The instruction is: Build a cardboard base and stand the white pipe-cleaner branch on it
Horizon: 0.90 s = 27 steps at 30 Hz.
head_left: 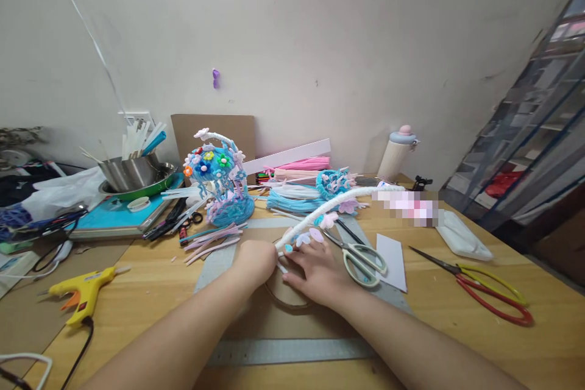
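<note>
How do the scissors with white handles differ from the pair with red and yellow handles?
The white-handled scissors have silvery blades, while the red-and-yellow scissors have dark ones. The white-handled scissors lie partly over the white card; the red-and-yellow scissors lie on the bare wooden tabletop, farther right. The white-handled scissors' two loops match in colour, but the red-and-yellow scissors have one of each. Both point away and to the left.

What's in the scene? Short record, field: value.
left hand: closed around lower end of white curved stem
right hand: beside it, fingers at the small flowers
under hands: brown cardboard
far left: yellow glue gun
right: white-handled scissors; red-and-yellow-handled scissors
back: blue flower ornament, metal bowl, bottle
</note>
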{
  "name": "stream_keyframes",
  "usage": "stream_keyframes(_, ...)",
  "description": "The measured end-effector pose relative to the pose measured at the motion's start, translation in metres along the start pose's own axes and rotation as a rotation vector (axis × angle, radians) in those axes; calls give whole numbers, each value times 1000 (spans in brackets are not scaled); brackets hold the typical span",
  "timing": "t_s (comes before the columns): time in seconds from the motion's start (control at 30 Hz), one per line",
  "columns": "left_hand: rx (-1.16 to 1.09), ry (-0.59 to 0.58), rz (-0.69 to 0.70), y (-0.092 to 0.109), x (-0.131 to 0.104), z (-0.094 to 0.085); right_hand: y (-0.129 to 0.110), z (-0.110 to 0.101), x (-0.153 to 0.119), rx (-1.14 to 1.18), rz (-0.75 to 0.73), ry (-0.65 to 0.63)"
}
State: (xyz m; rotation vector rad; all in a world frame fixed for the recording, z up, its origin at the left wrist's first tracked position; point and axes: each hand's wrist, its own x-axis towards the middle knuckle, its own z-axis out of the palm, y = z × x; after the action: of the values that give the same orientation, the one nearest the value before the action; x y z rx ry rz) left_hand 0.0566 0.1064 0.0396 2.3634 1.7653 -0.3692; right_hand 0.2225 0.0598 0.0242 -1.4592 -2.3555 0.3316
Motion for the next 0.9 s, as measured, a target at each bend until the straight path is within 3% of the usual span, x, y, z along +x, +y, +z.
stream_keyframes(0.37,-407,223,217,-35,-17,15,5,10,0,7,-14,63)
stream_keyframes(0.57,-581,430,190,-27,-11,21,6,9,-1,-10,-9,64)
stream_keyframes(0.9,-738,410,173,-27,-2,25,0,1,1,-129,-84,12)
